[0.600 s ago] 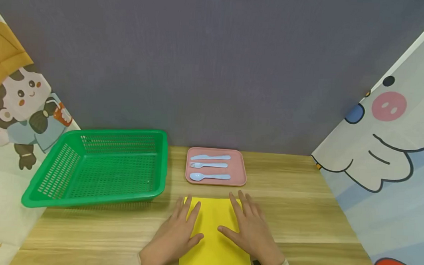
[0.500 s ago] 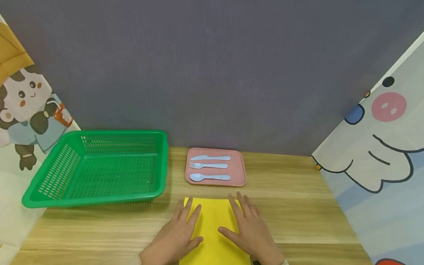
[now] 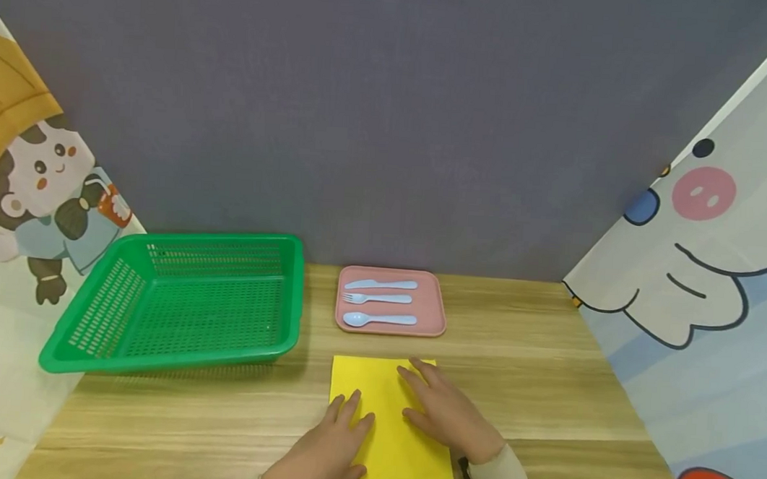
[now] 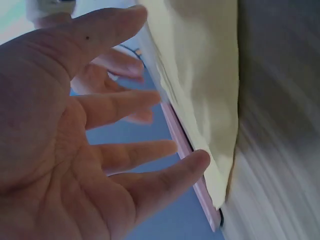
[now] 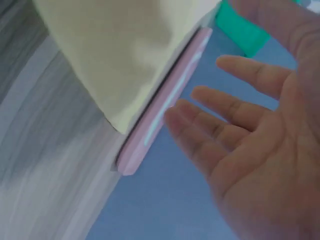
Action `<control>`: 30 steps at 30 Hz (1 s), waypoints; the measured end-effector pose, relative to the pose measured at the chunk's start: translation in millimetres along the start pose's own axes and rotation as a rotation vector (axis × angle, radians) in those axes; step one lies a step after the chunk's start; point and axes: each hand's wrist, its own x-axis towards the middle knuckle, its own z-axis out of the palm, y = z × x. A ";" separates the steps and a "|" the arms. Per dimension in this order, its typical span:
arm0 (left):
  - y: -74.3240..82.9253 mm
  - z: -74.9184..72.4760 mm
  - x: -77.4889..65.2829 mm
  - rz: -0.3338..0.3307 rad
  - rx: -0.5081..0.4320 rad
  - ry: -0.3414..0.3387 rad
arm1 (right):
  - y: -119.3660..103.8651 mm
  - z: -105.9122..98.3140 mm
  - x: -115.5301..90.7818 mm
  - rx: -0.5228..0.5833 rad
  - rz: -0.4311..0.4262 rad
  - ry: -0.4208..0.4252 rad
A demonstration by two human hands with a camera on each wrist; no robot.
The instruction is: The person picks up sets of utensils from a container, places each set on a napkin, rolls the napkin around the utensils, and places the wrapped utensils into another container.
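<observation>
A flat yellow sheet [image 3: 389,435], its material unclear, lies on the wooden table. My left hand [image 3: 323,455] is over its left side, fingers spread and slightly bent, holding nothing. Over the upper right part is my right hand [image 3: 447,413], fingers extended and likewise holding nothing. Both wrist views show the palms, with the left hand's little finger [image 4: 167,185] overlapping the sheet's edge; contact cannot be told. Beyond the sheet, a pink tray [image 3: 428,310] carries a pale blue knife [image 3: 381,284], fork [image 3: 380,298] and spoon [image 3: 379,319], lying parallel.
To the left stands a green perforated plastic basket [image 3: 204,317], its inside visible from above. A dark grey panel [image 3: 389,124] rises behind the table [image 3: 545,393]. Cartoon-printed walls flank both sides.
My left hand has drawn down toward the near edge and slightly right. The right hand has turned inward over the sheet, its fingertips moving left and nearer. Tray and basket stay put.
</observation>
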 end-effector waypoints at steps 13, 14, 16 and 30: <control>3.8 10.7 1.4 0.065 0.119 -0.047 | 14.0 7.9 15.0 0.016 -0.113 -0.078; 3.6 10.6 1.5 0.062 0.117 -0.047 | 14.8 8.2 15.5 0.018 -0.106 -0.090; 3.5 10.4 1.5 0.059 0.113 -0.040 | 16.1 9.0 16.2 0.018 -0.094 -0.107; 2.2 9.8 -1.7 0.054 0.082 -0.037 | 19.1 10.4 14.1 0.062 -0.041 -0.149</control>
